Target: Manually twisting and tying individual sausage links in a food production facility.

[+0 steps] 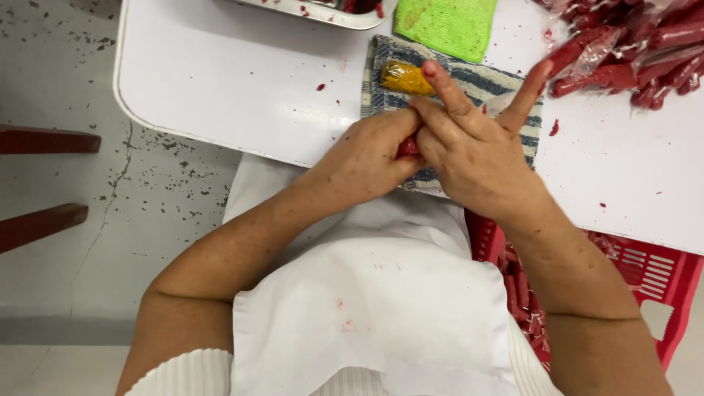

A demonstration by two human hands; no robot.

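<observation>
Red roll (408,147), mostly hidden, pinched between left hand (370,150) and right hand (469,150); axis unclear.

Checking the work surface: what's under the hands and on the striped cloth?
The striped cloth lies on the white table, bearing a yellow wrapped piece. Both hands cover its middle.

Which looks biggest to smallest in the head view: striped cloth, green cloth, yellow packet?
1. striped cloth, largest, though the hands hide part of it.
2. green cloth, smaller, cut off by the top edge.
3. yellow packet, clearly smallest.
</observation>
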